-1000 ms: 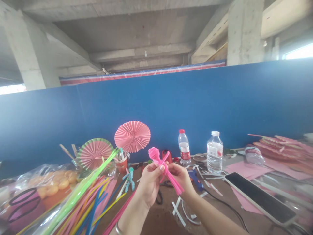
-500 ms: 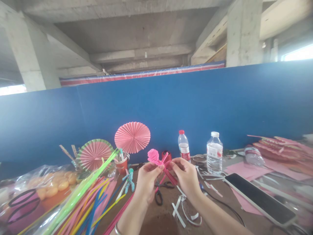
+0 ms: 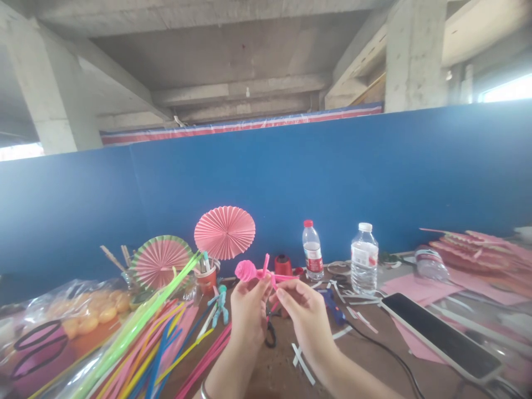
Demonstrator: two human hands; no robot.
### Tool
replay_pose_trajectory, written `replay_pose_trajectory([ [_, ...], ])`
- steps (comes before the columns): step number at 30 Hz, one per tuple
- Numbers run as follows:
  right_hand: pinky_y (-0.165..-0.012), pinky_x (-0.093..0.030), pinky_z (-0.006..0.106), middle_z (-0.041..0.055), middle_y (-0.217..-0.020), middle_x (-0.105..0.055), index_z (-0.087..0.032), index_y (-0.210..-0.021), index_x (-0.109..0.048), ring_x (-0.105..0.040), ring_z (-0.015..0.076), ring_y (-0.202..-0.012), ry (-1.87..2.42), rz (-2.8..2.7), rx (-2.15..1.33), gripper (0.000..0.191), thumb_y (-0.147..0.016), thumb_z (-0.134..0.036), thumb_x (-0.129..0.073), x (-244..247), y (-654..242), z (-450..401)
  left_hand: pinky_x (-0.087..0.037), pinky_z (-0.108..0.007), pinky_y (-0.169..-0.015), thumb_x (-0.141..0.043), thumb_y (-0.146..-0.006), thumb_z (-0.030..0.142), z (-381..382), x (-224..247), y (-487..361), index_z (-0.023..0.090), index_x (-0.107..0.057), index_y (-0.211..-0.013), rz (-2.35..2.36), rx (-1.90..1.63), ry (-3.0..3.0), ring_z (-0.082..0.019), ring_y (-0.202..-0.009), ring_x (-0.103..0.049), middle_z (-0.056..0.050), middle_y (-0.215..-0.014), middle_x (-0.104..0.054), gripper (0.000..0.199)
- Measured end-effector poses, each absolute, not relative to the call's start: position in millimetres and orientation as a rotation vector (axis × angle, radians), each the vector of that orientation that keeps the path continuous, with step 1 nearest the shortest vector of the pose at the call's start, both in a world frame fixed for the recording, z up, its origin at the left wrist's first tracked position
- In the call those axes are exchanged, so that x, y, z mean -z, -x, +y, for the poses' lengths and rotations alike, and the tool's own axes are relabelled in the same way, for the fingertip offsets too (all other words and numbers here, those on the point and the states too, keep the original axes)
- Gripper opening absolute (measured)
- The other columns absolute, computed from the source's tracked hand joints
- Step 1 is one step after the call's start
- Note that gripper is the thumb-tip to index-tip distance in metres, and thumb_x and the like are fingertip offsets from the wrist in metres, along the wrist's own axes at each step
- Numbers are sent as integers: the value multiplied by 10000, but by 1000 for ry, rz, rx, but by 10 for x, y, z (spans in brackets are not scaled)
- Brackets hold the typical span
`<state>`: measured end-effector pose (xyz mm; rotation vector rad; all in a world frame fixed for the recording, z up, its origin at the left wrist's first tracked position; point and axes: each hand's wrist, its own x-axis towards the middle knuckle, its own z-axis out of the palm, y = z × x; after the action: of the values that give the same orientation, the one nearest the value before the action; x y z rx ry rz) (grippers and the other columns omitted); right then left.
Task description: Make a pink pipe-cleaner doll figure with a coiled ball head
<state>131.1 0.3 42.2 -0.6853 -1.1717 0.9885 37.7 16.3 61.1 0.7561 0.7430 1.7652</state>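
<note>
I am seeing the left hand gripping the pink piece between thumb and fingers, just beside its coiled end. The right hand is pinching a strand of it, though its fingertips are covering the exact contact and I am not making out how the strands are crossing there. The piece is hanging in the air, to the right of the cup.

Below the grip, right of the cup and nearer me, a black loop is showing; the hands are hiding the rest. Behind the grip a red spool is standing right of the cup, its lower part mostly covered. A teal doll is leaning just right of the cup, on the near side.

Farther right of the cup I am looking at a red-capped bottle, a blue tool partly lost behind the right hand, a white-capped bottle and a phone. Beyond those, the pink sheets are blurring toward the edge.

Above the cup a pink fan is standing. Left of it, green stems are running out of view at the bottom, and a plastic bag is glaring too much for me to read its contents fully.
</note>
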Motion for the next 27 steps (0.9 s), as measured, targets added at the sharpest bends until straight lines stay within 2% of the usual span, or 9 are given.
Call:
replay_pose_trajectory([
  [4, -522, -444, 228, 1, -609, -623, -156, -697, -625, -555, 126, -532, 629, -1075, -1125, 141, -706, -294, -654, -334, -1216, 29, -464, -184, -444, -779, -549, 164, 138, -627, -380, 153, -572, -654, 711, -1733, -699, -89, -443, -588, 31, -539, -630, 232],
  [7, -429, -380, 202, -4, -585, -601, -142, -694, -625, -492, 100, -459, 674, -1052, -1166, 180, -684, -315, -674, -290, -1203, 84, -460, -189, -440, -770, -568, 163, 120, -636, -377, 149, -585, -665, 651, -1686, -708, -90, -442, -581, 21, -548, -631, 210],
  [9, -424, -372, 204, -10, -564, -581, -145, -683, -614, -481, 103, -459, 678, -1079, -1115, 203, -710, -344, -647, -277, -1224, 104, -474, -190, -477, -772, -562, 144, 119, -640, -370, 137, -604, -664, 631, -1684, -709, -90, -484, -593, 8, -579, -642, 197],
  [13, -507, -427, 225, -12, -592, -561, -169, -792, -598, -513, 124, -534, 710, -1213, -822, 210, -823, -359, -511, -282, -1326, 102, -476, -167, -547, -771, -561, 128, 151, -632, -340, 124, -632, -652, 651, -1736, -715, -66, -531, -591, 8, -614, -653, 165],
  [15, -500, -420, 224, -33, -577, -528, -186, -922, -557, -486, 118, -509, 760, -1306, -627, 163, -831, -313, -509, -313, -1406, 102, -462, -157, -542, -769, -569, 138, 172, -616, -322, 128, -642, -656, 667, -1745, -727, -61, -539, -588, 12, -617, -657, 155],
  [17, -504, -415, 234, -37, -600, -503, -197, -1001, -513, -466, 120, -512, 809, -1365, -352, 204, -808, -256, -540, -378, -1498, 108, -450, -156, -537, -772, -569, 147, 187, -598, -308, 127, -646, -648, 682, -1743, -743, -64, -549, -590, 12, -605, -656, 150],
  [21, -703, -442, 331, 67, -907, -547, -211, -1013, -554, -536, 192, -815, 746, -1583, 158, 251, -780, -129, -511, -571, -1636, 105, -429, -148, -508, -777, -562, 139, 196, -577, -297, 112, -647, -620, 698, -1705, -775, -63, -537, -580, 9, -572, -641, 145],
  [23, -777, -417, 369, 63, -952, -578, -232, -971, -591, -532, 215, -899, 716, -1817, 230, 269, -756, -88, -520, -635, -1646, 98, -426, -151, -493, -781, -552, 130, 199, -569, -298, 102, -650, -623, 697, -1669, -784, -66, -523, -574, -2, -571, -640, 151],
  [27, -792, -414, 367, 52, -899, -631, -202, -924, -583, -554, 213, -883, 824, -1824, 185, 189, -770, -104, -533, -610, -1597, 118, -454, -160, -519, -783, -549, 128, 211, -545, -307, 113, -623, -582, 685, -1614, -755, -64, -506, -571, 8, -546, -621, 164],
])
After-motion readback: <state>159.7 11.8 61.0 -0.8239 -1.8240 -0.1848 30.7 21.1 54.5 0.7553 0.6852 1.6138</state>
